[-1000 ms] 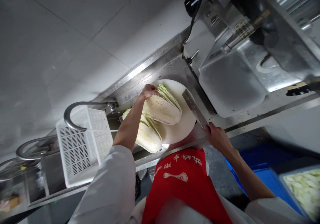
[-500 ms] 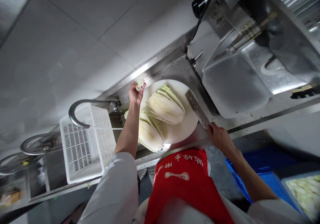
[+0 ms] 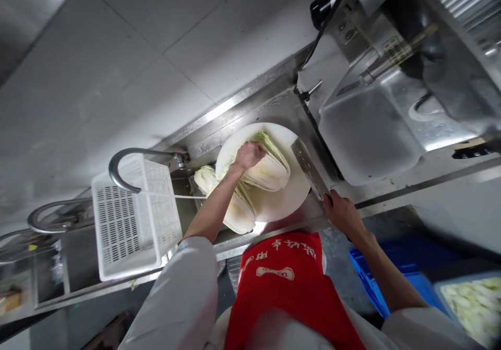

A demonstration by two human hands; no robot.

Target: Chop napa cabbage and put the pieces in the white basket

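My left hand (image 3: 250, 155) is closed over the upper left part of a napa cabbage half (image 3: 274, 171), its fingers curled down against the leaves. What they grip is hidden beneath the hand. A second cabbage half (image 3: 239, 214) lies nearer me, with my left forearm crossing over it. Both rest on a round white cutting board (image 3: 276, 209), the second overhanging its left edge. At the board's right side, my right hand (image 3: 342, 213) is wrapped around the handle of a cleaver (image 3: 309, 166). Its broad blade lies along the board's right rim, pointing away from me.
Left of the board stands a white slotted basket (image 3: 129, 235) by a curved faucet (image 3: 121, 165). A metal machine with a flat tray (image 3: 368, 136) occupies the counter at right. Below right are a blue crate (image 3: 364, 272) and a tub of cut pale vegetable (image 3: 475, 303).
My left hand has moved right and toward me, from behind the board onto the cabbage half. The pale scrap it held is out of sight. My right hand stays on the cleaver.
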